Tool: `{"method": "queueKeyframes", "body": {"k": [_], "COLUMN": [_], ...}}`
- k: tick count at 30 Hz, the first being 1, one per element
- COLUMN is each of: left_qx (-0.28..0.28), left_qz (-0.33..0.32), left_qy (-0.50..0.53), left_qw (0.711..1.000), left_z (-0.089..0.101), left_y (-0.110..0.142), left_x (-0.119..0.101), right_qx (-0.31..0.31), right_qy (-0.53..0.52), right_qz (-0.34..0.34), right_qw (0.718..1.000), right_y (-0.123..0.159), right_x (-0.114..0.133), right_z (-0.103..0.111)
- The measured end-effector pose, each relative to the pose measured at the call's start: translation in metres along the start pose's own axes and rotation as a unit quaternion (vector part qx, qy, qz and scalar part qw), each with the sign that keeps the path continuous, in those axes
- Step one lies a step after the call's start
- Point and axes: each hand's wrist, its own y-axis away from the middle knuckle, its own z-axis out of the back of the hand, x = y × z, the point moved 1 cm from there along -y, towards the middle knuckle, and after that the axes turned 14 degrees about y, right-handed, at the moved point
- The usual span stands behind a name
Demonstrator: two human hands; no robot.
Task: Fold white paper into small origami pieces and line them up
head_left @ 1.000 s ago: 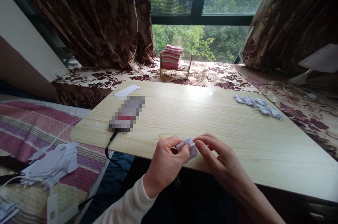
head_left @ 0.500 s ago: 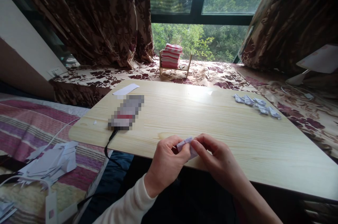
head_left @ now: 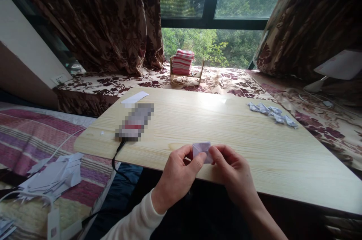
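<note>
A small folded piece of white paper (head_left: pixel 201 147) is pinched between my two hands, just above the near edge of the wooden table (head_left: pixel 181 119). My left hand (head_left: pixel 179 177) grips its left side, with the thumb lying across the front. At the paper's right edge, the thumb and fingers of my right hand (head_left: pixel 233 168) close on it. The paper's lower part is partly covered by my thumbs. Several folded white paper pieces (head_left: pixel 274 110) lie in a cluster at the table's right far side.
A pixelated phone-like device (head_left: pixel 135 122) with a black strap lies on the table's left, near a white paper strip (head_left: pixel 135 97). Many paper strips (head_left: pixel 53 176) are heaped on the striped bed cover. A small rack (head_left: pixel 185 76) with folded red-and-white cloths stands on the windowsill.
The folded paper has turned so that its flat face now shows more fully between my hands. My right hand has shifted slightly right and its fingers have moved along the paper's edge.
</note>
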Motion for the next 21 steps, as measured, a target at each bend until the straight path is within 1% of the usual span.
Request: {"method": "queueKeyframes", "body": {"k": [2,3,4,6,7,8,10,11,12,14,16,21], "left_qx": [-0.017,-0.026,-0.033,-0.035,-0.032,-0.027,-0.006,0.01,0.024,0.043,0.051,0.065], "left_qz": [-0.011,-0.018,-0.023,-0.023,-0.019,-0.012,0.007,0.015,0.021,0.023,0.02,0.021], "left_qy": [0.006,0.008,0.011,0.021,0.028,0.035,0.039,0.037,0.033,0.025,0.021,-0.006], "left_qw": [1.0,0.999,0.999,0.999,0.999,0.999,0.999,0.999,0.999,0.998,0.998,0.998], "left_z": [-0.003,-0.003,-0.002,0.003,0.005,0.008,0.012,0.013,0.014,0.013,0.012,0.013], "left_y": [0.001,0.001,0.001,-0.002,-0.004,-0.006,-0.009,-0.009,-0.009,-0.009,-0.007,-0.006], "left_x": [0.0,0.0,0.0,0.0,0.0,-0.001,-0.002,-0.002,-0.003,-0.005,-0.007,-0.009], "right_qx": [-0.032,-0.035,-0.023,0.018,0.03,0.028,-0.029,-0.042,-0.041,-0.006,0.019,0.025], "right_qy": [-0.017,-0.018,-0.012,0.025,0.053,0.083,0.143,0.172,0.196,0.231,0.25,0.286], "right_qz": [-0.005,-0.004,-0.001,0.022,0.046,0.076,0.156,0.2,0.241,0.304,0.338,0.373], "right_qw": [0.999,0.999,1.0,0.999,0.997,0.993,0.977,0.964,0.949,0.924,0.907,0.883], "right_y": [0.005,0.007,0.009,0.01,0.01,0.01,0.007,0.005,0.003,0.0,-0.003,-0.006], "right_x": [-0.001,-0.001,-0.001,-0.002,-0.001,0.0,0.003,0.005,0.007,0.011,0.012,0.01], "right_z": [-0.003,-0.004,-0.004,0.0,0.005,0.01,0.022,0.026,0.029,0.03,0.027,0.022]}}
